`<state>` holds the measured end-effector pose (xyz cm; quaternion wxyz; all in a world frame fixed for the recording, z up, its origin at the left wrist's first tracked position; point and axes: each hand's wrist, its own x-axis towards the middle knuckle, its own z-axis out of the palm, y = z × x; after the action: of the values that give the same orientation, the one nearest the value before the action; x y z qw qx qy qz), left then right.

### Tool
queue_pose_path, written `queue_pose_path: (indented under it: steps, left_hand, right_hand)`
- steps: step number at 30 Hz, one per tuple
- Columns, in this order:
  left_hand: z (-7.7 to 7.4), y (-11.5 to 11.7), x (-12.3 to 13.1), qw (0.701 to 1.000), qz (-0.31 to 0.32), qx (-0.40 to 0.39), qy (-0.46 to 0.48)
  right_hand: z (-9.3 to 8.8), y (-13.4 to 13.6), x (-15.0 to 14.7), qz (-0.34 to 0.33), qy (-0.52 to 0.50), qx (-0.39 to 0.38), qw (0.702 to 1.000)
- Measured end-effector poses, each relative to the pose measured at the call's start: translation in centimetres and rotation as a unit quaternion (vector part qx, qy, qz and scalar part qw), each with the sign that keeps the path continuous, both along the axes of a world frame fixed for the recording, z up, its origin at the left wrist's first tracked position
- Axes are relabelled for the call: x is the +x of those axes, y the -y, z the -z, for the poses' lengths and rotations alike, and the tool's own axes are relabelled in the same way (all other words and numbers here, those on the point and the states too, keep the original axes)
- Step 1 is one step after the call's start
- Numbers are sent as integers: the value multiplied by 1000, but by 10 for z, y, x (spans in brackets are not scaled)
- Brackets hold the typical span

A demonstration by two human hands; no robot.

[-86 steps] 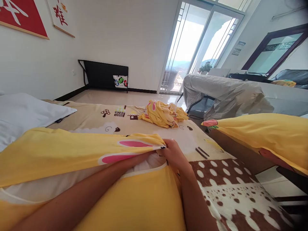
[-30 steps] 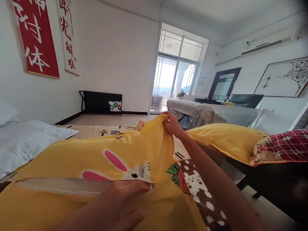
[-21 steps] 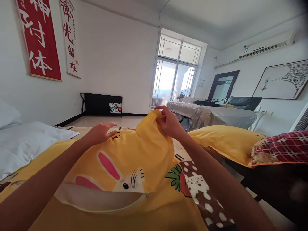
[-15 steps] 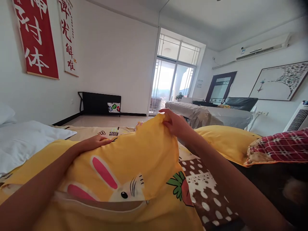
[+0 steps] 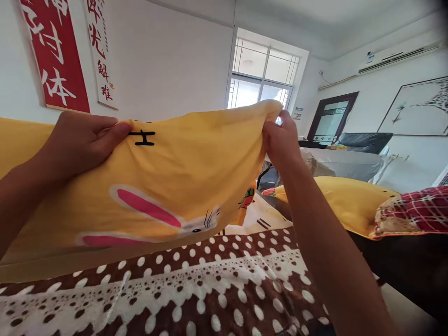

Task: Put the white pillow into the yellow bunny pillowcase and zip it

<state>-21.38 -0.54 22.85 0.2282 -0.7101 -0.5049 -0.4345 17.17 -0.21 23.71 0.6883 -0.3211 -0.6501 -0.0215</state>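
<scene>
A yellow pillowcase [image 5: 196,158] with a printed white rabbit with pink ears and a carrot is stretched between my hands in the air. My left hand [image 5: 84,140] is closed on its upper edge at the left, thumb on the near side beside a black letter H. At the upper right corner, my right hand [image 5: 282,137] pinches the cloth with its fingers wrapped round it. The fabric sags between the two grips, and its lower edge hangs above a brown and cream dotted blanket [image 5: 210,298].
To the right lie a yellow pillow [image 5: 343,200] and a red plaid cloth [image 5: 416,210]. Behind them stands furniture under a clear plastic cover [image 5: 343,163]. A window [image 5: 262,70], a dark-framed door [image 5: 331,119] and an air conditioner [image 5: 399,56] are at the back.
Both hands have risen, lifting the pillowcase off the bed. My left hand has moved left and gone from lying flat to gripping the edge. More of the dotted blanket shows below.
</scene>
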Motion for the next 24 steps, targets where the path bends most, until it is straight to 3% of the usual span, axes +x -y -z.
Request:
queue_pose_path:
  steps: [3, 5, 11, 14, 18, 24]
  left_hand:
    - [23, -17, -6, 1000, -5, 18, -18]
    - [40, -25, -6, 1000, -9, 0, -28]
    - [67, -23, -7, 992, 24, -117, -38]
    - [72, -27, -29, 979, 21, -198, -50]
    - [74, -34, -55, 974, 23, -222, -32]
    - [50, -21, -40, 976, -3, -214, 48]
  right_hand:
    - [25, -8, -17, -53, -7, -120, 991]
    - [37, -16, -25, -23, -5, -150, 988]
    - [57, -41, -40, 161, -76, -20, 984]
    - [73, -48, -41, 191, -29, -12, 981]
    - [83, -43, -43, 164, 54, -44, 984]
    - [82, -31, -38, 125, 206, -72, 968]
